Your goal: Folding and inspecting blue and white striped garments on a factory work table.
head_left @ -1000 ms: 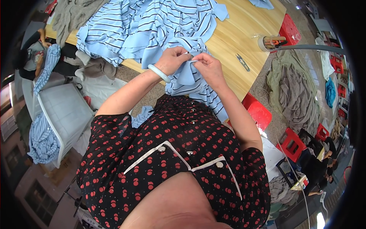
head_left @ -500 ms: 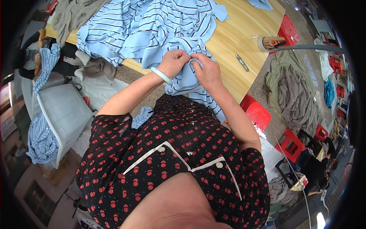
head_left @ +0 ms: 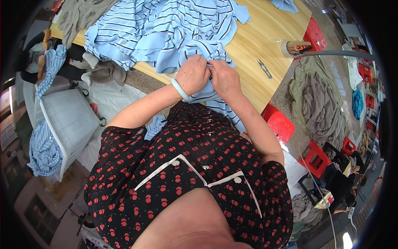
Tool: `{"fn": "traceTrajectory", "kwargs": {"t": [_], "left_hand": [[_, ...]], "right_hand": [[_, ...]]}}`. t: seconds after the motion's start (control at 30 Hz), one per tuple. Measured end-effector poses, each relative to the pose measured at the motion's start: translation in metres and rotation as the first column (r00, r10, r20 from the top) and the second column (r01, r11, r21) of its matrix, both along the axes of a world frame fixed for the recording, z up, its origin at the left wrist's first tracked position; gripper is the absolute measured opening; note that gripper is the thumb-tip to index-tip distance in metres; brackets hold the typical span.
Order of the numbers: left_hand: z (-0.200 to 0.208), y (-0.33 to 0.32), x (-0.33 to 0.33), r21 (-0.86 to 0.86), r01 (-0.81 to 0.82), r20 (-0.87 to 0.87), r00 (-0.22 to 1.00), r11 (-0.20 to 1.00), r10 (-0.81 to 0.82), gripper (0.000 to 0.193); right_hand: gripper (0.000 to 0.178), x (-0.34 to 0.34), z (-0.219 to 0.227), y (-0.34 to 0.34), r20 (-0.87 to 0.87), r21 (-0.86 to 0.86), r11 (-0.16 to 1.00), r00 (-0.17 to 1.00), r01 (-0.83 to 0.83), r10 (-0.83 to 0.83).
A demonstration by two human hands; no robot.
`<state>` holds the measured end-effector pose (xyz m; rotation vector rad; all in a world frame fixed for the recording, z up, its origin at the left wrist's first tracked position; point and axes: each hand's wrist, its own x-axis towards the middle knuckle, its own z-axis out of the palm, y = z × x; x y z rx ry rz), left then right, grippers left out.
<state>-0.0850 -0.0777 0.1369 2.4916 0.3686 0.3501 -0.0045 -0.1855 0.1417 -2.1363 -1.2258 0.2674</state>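
Over the near edge of the wooden table hangs a light blue knit garment with dark and white stripes (head_left: 200,96). My left hand (head_left: 193,75), with a pale bangle (head_left: 179,89) on its wrist, is closed on the garment's cloth. Beside it my right hand (head_left: 225,79) pinches the same cloth, the two hands' fingertips almost touching. A small light edge of fabric shows between them; the finer detail there is hidden by the fingers. Beyond my hands lies a large heap of the same blue striped garments (head_left: 166,31).
Thread snips (head_left: 264,69) lie on the wooden table (head_left: 248,43) to the right. A cup of tools (head_left: 290,48) stands at its right edge. Red stools (head_left: 277,123) and a grey-green cloth pile (head_left: 319,99) are on the right. A white bin (head_left: 70,122) stands at left.
My left hand has turned over, its back now facing up, and the fingers of both hands have drawn closer together on the cloth. The heap and snips lie as before.
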Motion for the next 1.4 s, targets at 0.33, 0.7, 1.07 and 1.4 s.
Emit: {"fn": "traceTrajectory", "kwargs": {"t": [0.33, 0.7, 1.07, 1.4], "left_hand": [[-0.008, 0.002, 0.002, 0.025, -0.037, 0.075, 0.997, 0.999, 0.035, 0.008], [-0.007, 0.017, -0.007, -0.082, 0.047, 0.121, 0.992, 0.995, -0.037, 0.005], [0.008, 0.053, -0.017, -0.336, 0.241, 0.092, 0.970, 0.911, -0.223, 0.009], [-0.037, 0.075, -0.033, -0.494, 0.074, -0.263, 0.937, 0.866, -0.230, 0.023]], "right_hand": [[0.014, -0.001, -0.006, 0.003, 0.025, 0.037, 0.999, 1.000, -0.011, 0.010], [0.013, 0.009, -0.006, 0.008, -0.168, 0.181, 0.983, 0.983, -0.042, 0.073], [0.018, 0.005, 0.013, 0.006, -0.644, 0.029, 1.000, 0.764, -0.012, 0.028], [0.021, -0.010, -0.041, -0.007, -0.584, -0.109, 0.984, 0.810, -0.143, 0.053]]}}
